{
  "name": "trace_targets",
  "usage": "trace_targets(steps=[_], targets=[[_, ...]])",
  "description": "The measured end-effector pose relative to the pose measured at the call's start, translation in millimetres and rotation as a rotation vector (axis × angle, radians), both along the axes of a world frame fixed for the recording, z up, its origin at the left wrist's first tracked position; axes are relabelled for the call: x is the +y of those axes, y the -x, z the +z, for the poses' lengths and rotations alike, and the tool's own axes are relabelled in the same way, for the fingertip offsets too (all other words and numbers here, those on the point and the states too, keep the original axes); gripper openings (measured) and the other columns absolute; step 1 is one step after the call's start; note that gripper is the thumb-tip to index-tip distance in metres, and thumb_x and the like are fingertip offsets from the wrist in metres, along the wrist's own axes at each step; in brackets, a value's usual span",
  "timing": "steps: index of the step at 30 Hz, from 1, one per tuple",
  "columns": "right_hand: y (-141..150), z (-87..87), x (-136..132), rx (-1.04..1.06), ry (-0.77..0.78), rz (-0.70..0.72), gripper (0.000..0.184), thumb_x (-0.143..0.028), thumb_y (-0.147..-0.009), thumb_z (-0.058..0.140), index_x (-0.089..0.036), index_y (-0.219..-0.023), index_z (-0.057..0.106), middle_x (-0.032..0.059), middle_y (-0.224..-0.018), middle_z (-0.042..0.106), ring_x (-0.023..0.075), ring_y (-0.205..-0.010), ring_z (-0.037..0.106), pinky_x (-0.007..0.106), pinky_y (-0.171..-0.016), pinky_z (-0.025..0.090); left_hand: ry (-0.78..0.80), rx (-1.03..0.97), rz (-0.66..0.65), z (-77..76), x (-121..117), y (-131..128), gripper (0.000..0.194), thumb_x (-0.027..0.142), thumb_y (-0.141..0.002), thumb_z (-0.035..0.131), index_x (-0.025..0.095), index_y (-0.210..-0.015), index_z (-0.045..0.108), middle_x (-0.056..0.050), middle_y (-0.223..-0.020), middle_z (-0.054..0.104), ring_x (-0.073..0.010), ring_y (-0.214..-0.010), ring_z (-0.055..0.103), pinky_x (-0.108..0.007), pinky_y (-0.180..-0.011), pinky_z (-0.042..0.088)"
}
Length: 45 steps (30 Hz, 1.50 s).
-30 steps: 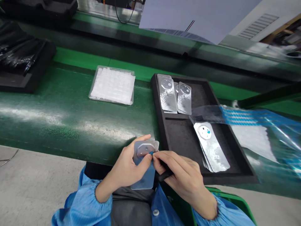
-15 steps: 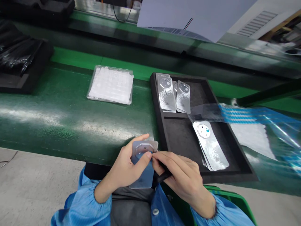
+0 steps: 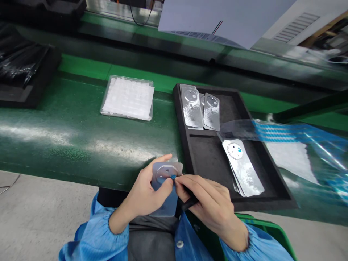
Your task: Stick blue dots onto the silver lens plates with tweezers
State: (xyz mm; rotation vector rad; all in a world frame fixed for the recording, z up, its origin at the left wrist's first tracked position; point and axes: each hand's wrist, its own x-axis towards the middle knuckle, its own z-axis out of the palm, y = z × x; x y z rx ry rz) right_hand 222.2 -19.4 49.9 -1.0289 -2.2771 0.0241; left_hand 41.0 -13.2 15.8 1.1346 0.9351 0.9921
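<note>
My left hand (image 3: 148, 194) is closed round the edges of a grey, phone-shaped back cover (image 3: 168, 206), its thumb lying on the face below the round camera area. A small blue sticker (image 3: 173, 177) shows on that camera area beside the thumb tip. With thumb and forefinger pinched together at the cover's right edge, my right hand (image 3: 209, 199) touches next to the sticker. A slim black tool (image 3: 190, 203) is tucked in the right hand; its kind is unclear. What lies between the pinching fingertips is hidden.
A black foam tray (image 3: 187, 148) at right holds silvery covers (image 3: 244, 170) in stacks. Clear plastic film with blue stickers (image 3: 277, 130) overlaps its right edge. A clear box (image 3: 127, 98) of white pieces stands behind, and black bags (image 3: 21, 61) lie far left.
My left thumb has drawn back slightly down and left, so more of the blue sticker shows. Both hands otherwise keep their places on the cover.
</note>
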Motion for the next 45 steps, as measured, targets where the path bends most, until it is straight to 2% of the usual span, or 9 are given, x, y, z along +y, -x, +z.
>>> trace_targets(steps=[3, 9, 23, 29, 34, 38, 41, 43, 45], targets=[[0.0, 1.3, 0.0, 0.003, 0.0, 0.002, 0.009, -0.006, -0.101, 0.06, -0.013, -0.104, 0.064, 0.0051, -0.084, 0.076, 0.0132, -0.066, 0.072, 0.025, -0.061, 0.057, 0.003, -0.015, -0.008, 1.1, 0.1, 0.2, 0.053, 0.019, -0.092, 0.063, 0.016, -0.145, 0.056, -0.009, -0.121, 0.078, -0.0259, -0.111, 0.074, -0.046, -0.107, 0.056], [-0.9, 3.1, 0.2, -0.019, -0.009, 0.018, 0.01, -0.006, -0.1, 0.06, -0.014, -0.105, 0.065, 0.0056, -0.085, 0.077, 0.014, -0.065, 0.073, 0.025, -0.06, 0.059, -0.009, 0.041, 0.02, 0.5, -0.5, -0.1, 0.05, 0.03, -0.096, 0.066, 0.016, -0.143, 0.059, -0.013, -0.128, 0.075, -0.0296, -0.118, 0.071, -0.05, -0.11, 0.053], [0.5, 2.0, 1.1, -0.007, -0.02, 0.008, 0.01, -0.006, -0.101, 0.06, -0.015, -0.104, 0.064, 0.0045, -0.082, 0.076, 0.0137, -0.064, 0.072, 0.025, -0.059, 0.058, -0.019, 0.038, 0.03, 0.9, -0.2, -1.6, 0.052, 0.02, -0.09, 0.065, 0.014, -0.142, 0.059, -0.011, -0.122, 0.078, -0.0268, -0.114, 0.073, -0.047, -0.109, 0.055], [3.6, 1.8, 1.1, 0.043, 0.126, -0.068, 0.012, -0.008, -0.101, 0.06, -0.02, -0.104, 0.064, 0.0022, -0.083, 0.074, 0.0121, -0.064, 0.071, 0.022, -0.059, 0.056, -0.014, 0.03, 0.019, 1.9, -1.1, -2.0, 0.048, 0.019, -0.093, 0.065, 0.019, -0.141, 0.061, -0.006, -0.116, 0.08, -0.0227, -0.103, 0.076, -0.039, -0.1, 0.059], [4.2, 8.7, -0.8, 0.275, 0.168, -0.239, 0.009, -0.018, -0.1, 0.067, -0.022, -0.092, 0.068, 0.0003, -0.073, 0.069, 0.0129, -0.056, 0.065, 0.023, -0.051, 0.054, 0.083, -0.021, 0.041, -1.1, -2.0, -3.6, 0.045, 0.025, -0.096, 0.065, 0.02, -0.14, 0.062, -0.009, -0.115, 0.08, -0.0251, -0.102, 0.077, -0.041, -0.094, 0.062], [-3.5, 20.8, -11.1, 0.587, 0.241, -0.296, 0.051, -0.046, -0.112, 0.033, -0.023, -0.098, 0.076, 0.0087, -0.081, 0.069, 0.0233, -0.072, 0.07, 0.032, -0.055, 0.059, 0.2, -0.118, 0.06, -1.7, -1.6, -6.1, 0.047, 0.031, -0.095, 0.068, 0.02, -0.14, 0.061, -0.011, -0.11, 0.082, -0.0272, -0.097, 0.08, -0.038, -0.082, 0.066], [-3.4, 21.7, -23.0, 0.74, 0.413, -0.279, 0.074, -0.07, -0.106, 0.022, -0.022, -0.107, 0.078, 0.0078, -0.072, 0.07, 0.0244, -0.06, 0.068, 0.034, -0.047, 0.058, 0.257, -0.181, 0.093, 1.8, -0.1, -8.4, 0.044, 0.033, -0.091, 0.073, 0.018, -0.132, 0.065, -0.008, -0.096, 0.084, -0.0239, -0.081, 0.082, -0.034, -0.072, 0.067], [3.7, 15.7, -31.0, 0.828, 0.504, -0.248, 0.068, -0.069, -0.106, 0.031, -0.02, -0.111, 0.078, 0.0055, -0.067, 0.07, 0.0205, -0.049, 0.065, 0.031, -0.043, 0.057, 0.249, -0.166, 0.129, 4.6, 1.1, -9.9, 0.037, 0.034, -0.089, 0.076, 0.017, -0.12, 0.069, -0.007, -0.091, 0.084, -0.023, -0.075, 0.082, -0.032, -0.069, 0.067], [14.5, 6.1, -37.6, 0.875, 0.5, -0.277, 0.04, -0.049, -0.108, 0.051, -0.019, -0.115, 0.078, 0.0063, -0.079, 0.075, 0.0181, -0.051, 0.068, 0.03, -0.046, 0.061, 0.207, -0.109, 0.173, 6.3, 2.1, -10.7, 0.028, 0.034, -0.088, 0.076, 0.016, -0.109, 0.072, -0.007, -0.09, 0.084, -0.0235, -0.077, 0.082, -0.032, -0.07, 0.067]])
